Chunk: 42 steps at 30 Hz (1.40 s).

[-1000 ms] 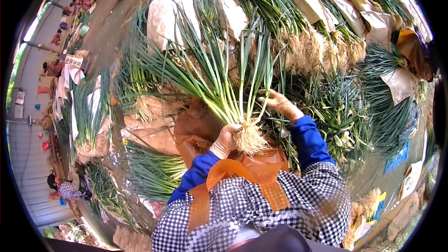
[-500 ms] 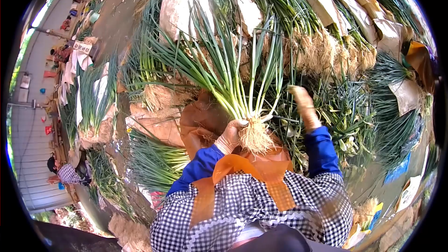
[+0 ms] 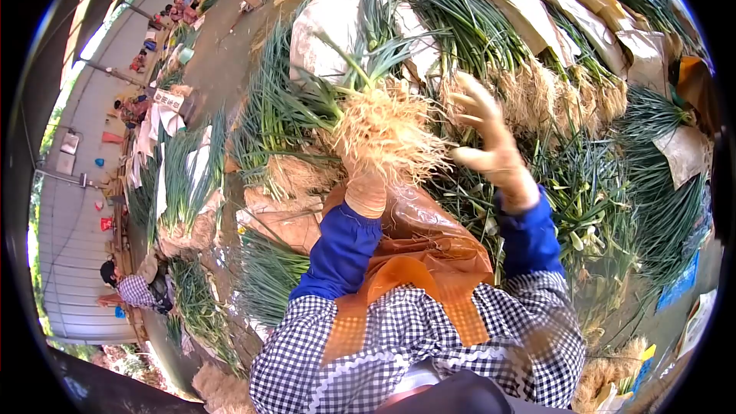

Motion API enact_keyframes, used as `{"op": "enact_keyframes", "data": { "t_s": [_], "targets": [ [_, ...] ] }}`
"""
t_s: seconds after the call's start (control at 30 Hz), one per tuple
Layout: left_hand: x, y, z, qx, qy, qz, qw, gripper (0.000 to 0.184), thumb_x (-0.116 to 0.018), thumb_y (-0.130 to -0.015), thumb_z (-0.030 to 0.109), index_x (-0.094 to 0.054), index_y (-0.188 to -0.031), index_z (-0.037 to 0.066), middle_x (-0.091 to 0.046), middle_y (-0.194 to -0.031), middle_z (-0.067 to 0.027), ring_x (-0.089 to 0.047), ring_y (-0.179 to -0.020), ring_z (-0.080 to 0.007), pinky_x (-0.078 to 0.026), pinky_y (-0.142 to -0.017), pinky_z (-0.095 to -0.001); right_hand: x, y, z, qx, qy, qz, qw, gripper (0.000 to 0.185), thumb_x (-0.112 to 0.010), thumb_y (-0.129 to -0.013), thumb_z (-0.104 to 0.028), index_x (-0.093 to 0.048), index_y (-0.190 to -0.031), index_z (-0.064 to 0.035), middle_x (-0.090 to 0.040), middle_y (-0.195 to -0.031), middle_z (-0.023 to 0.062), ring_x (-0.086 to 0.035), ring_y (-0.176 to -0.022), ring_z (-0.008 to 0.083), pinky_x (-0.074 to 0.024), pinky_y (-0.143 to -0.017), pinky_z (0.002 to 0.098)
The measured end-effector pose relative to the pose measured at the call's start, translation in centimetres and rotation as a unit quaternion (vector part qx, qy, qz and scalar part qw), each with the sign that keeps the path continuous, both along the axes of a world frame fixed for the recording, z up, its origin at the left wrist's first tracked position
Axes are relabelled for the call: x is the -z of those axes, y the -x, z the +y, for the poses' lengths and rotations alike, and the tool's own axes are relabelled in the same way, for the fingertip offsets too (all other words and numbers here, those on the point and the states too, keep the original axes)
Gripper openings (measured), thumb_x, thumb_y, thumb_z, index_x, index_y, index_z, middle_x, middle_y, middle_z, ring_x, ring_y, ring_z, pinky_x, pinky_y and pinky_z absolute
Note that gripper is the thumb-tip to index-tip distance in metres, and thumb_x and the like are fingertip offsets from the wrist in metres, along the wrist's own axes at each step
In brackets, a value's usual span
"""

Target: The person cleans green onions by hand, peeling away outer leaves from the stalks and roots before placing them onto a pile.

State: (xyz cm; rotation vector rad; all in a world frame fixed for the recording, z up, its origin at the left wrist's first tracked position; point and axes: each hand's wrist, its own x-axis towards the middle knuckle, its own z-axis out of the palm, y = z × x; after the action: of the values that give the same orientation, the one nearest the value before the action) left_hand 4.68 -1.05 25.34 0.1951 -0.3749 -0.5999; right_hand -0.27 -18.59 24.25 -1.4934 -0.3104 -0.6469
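Green onions (image 3: 383,126) your left hand (image 3: 366,190) is holding could be slipping from soft squeezing, your right hand (image 3: 498,157) being open and empty.

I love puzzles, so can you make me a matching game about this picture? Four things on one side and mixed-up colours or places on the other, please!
Things:
1. Right hand
2. Apron
3. Bunch's roots
4. Cuffs

Matches:
A. orange
B. hiding most of the left hand
C. blue
D. fingers spread, holding nothing

Right pairs: 1-D, 2-A, 3-B, 4-C
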Motion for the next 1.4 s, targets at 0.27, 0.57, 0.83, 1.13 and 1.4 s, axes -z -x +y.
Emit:
{"op": "enact_keyframes", "data": {
  "t_s": [0.27, 0.57, 0.83, 1.13, 1.4],
  "targets": [
    [-7.3, -4.6, 2.5, -0.133, 0.022, -0.051, 0.990, 0.040, -0.044, -0.088, 0.033, -0.048, -0.122, 0.012, -0.051, -0.120, -0.0080, -0.036, -0.125, -0.0261, -0.009, -0.109, -0.0534, 13.7, 0.2, -0.6, -0.286, 0.514, 0.163, 0.792, 0.023, -0.063, -0.076, -0.017, -0.063, -0.097, -0.0089, -0.064, -0.092, 0.0106, -0.062, -0.083, 0.0247, -0.0497, -0.070, 0.0305],
    [-7.4, -3.7, 2.7, -0.115, 0.027, -0.013, 0.993, 0.044, -0.053, -0.084, 0.027, -0.048, -0.121, 0.004, -0.051, -0.121, -0.0135, -0.042, -0.120, -0.0273, -0.030, -0.104, -0.0421, -0.7, -4.2, 4.9, -0.438, -0.202, 0.032, 0.876, 0.037, -0.059, -0.085, -0.021, -0.053, -0.118, -0.0044, -0.053, -0.117, 0.0129, -0.048, -0.109, 0.0173, -0.0421, -0.091, 0.0303],
    [-18.4, 3.5, 3.3, -0.074, 0.060, 0.081, 0.992, 0.051, -0.059, -0.077, 0.005, -0.032, -0.120, 0.000, -0.061, -0.094, -0.0069, -0.062, -0.088, -0.0198, -0.050, -0.084, -0.0407, -2.1, -7.1, 7.1, 0.107, 0.247, -0.222, 0.937, 0.034, -0.061, -0.080, -0.028, -0.057, -0.111, -0.0163, -0.055, -0.115, 0.0088, -0.051, -0.109, 0.0272, -0.0408, -0.092, 0.0400],
    [-23.8, 9.8, 11.8, -0.146, 0.101, -0.012, 0.984, 0.049, -0.059, -0.075, 0.002, -0.033, -0.116, 0.003, -0.060, -0.092, -0.0024, -0.060, -0.083, -0.0164, -0.050, -0.079, -0.0358, 18.4, -19.0, 9.6, -0.088, 0.636, 0.118, 0.757, 0.021, -0.053, -0.079, -0.012, -0.064, -0.097, -0.0091, -0.062, -0.090, 0.0104, -0.061, -0.084, 0.0291, -0.0493, -0.070, 0.0397],
    [-22.1, 9.1, 35.4, -0.328, -0.036, -0.089, 0.940, 0.014, -0.057, -0.075, 0.005, -0.051, -0.088, 0.004, -0.052, -0.078, -0.0014, -0.052, -0.069, -0.0132, -0.047, -0.066, -0.0257, 18.4, -9.8, 5.6, 0.024, 0.539, 0.042, 0.841, 0.025, -0.059, -0.078, -0.013, -0.061, -0.101, -0.0042, -0.051, -0.122, 0.0156, -0.045, -0.116, 0.0320, -0.0356, -0.099, 0.0380]
  ]
}}
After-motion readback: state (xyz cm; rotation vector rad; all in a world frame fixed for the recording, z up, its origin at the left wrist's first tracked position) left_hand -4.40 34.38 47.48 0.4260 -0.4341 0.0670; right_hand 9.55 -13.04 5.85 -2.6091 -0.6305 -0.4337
